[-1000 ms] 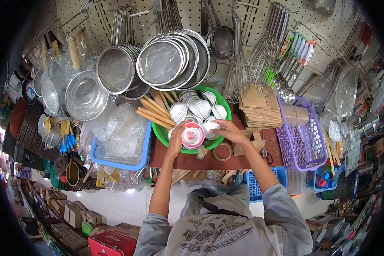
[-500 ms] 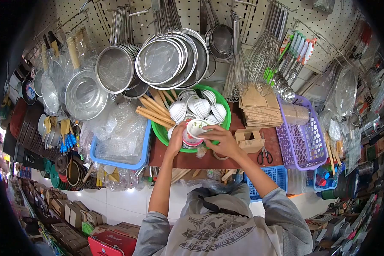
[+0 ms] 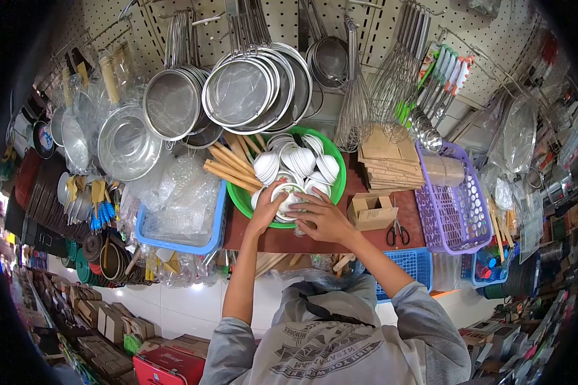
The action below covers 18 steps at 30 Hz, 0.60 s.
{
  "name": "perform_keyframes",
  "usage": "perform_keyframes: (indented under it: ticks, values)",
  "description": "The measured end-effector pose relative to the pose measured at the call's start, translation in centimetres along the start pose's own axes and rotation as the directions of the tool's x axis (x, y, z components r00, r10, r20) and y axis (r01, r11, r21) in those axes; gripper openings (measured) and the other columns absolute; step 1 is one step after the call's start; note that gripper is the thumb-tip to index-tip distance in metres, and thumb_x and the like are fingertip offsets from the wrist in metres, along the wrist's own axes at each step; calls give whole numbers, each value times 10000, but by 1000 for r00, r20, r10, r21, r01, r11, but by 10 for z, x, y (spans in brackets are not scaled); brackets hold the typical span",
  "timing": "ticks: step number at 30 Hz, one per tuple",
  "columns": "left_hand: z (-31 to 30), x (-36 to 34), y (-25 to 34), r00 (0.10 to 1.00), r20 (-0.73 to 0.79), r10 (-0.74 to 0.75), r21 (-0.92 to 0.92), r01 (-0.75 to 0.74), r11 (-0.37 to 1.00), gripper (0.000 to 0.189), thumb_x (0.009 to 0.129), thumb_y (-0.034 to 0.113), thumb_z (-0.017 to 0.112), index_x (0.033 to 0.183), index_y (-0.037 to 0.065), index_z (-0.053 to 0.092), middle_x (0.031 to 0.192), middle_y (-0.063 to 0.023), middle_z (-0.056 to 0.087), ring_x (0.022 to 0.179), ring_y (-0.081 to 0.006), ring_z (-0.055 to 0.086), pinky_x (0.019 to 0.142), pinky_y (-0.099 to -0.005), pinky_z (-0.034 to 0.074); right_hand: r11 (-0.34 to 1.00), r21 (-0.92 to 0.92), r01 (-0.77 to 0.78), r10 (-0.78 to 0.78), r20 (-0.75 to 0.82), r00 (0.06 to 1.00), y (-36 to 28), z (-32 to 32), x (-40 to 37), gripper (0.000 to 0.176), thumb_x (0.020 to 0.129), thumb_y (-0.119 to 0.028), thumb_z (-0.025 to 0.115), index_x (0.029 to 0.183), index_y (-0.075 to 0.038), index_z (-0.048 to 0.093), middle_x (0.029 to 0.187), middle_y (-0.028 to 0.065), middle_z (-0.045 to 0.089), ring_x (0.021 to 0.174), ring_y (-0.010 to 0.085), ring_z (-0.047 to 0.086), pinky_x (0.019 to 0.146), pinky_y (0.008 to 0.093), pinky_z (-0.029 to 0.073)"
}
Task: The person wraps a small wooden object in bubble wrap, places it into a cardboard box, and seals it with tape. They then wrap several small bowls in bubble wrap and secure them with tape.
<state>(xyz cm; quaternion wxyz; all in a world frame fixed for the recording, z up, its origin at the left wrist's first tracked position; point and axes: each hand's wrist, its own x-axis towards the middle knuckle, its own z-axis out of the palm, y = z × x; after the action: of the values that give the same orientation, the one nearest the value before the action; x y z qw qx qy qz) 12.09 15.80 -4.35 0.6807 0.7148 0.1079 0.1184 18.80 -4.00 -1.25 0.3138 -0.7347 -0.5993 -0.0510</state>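
A small white bowl (image 3: 282,192) with a green pattern inside sits between my two hands, over the near edge of a green basin (image 3: 341,179). My left hand (image 3: 266,212) grips its left side, fingers at the rim. From the right, my right hand (image 3: 322,218) curves over the bowl with its fingers on it, covering part of it. Nested stacks of small white rounded pieces (image 3: 298,159) fill the basin behind the bowl. Pale wooden handles (image 3: 231,170) stick out over the basin's left side.
Left of the basin stands a blue tray (image 3: 218,221) of plastic-wrapped goods. On the right are a small open cardboard box (image 3: 371,213), scissors (image 3: 398,235), stacked flat cardboard (image 3: 388,160) and a purple basket (image 3: 430,224). Strainers (image 3: 241,93) and whisks (image 3: 353,115) hang above.
The bowl has tipped and lowered towards the basin. My right hand has moved left and further over it, and the pink-edged item seen beneath it before no longer shows.
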Motion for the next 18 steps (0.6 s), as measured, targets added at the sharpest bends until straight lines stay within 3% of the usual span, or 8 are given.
perform_keyframes:
  ticks: [3,6,9,10,12,14,18]
  values:
    - [-1,2,-9,1000,10,29,-24,-29,999,333,927,89,576,1251,16,558,1151,-106,603,1057,-165,543,931,-286,413,995,48,86,-80,-116,990,1,-6,-1,243,849,-122,657,1071,-185,735,1150,-9,671,1296,208,500,1113,471,347]
    - [0,3,-9,1000,15,-16,-52,17,998,328,927,84,571,1247,12,556,1139,-94,605,1044,-153,541,923,-278,415,978,205,36,20,-266,964,4,-12,-5,244,809,-25,650,1011,-131,737,1080,25,688,1168,245,579,996,413,451]
    - [6,4,-2,1000,8,2,-17,-2,1000,327,935,105,567,1248,14,555,1117,-81,609,1025,-145,544,914,-270,419,970,238,-46,130,-349,928,12,-25,-11,240,776,36,637,963,-83,729,1002,62,699,1008,264,620,886,375,492]
    - [10,1,5,1000,0,-7,4,7,1000,325,937,112,566,1247,15,556,1106,-76,609,1017,-144,546,912,-268,420,965,256,-52,158,-415,896,15,-30,-12,207,803,42,622,955,-57,721,910,88,698,898,257,628,807,363,508]
    - [25,2,10,999,-27,30,24,-30,999,322,947,138,558,1244,13,553,1075,-59,609,995,-132,547,903,-262,424,940,303,-158,274,-392,878,21,-45,-22,191,819,44,613,952,-47,716,885,97,695,858,252,634,761,357,511]
    - [40,5,11,997,60,44,16,-45,999,310,950,138,553,1233,12,550,1062,-60,611,987,-127,546,902,-263,424,909,341,-240,372,-401,837,25,-62,-32,143,867,-13,596,951,-36,709,849,115,690,785,250,647,690,347,509]
    - [80,2,52,969,221,111,36,-122,992,252,956,134,542,1176,10,551,1008,-71,620,945,-121,547,869,-267,437,870,203,-448,491,-414,766,51,-84,-64,156,883,-123,592,954,-64,717,859,136,687,809,283,657,709,355,518]
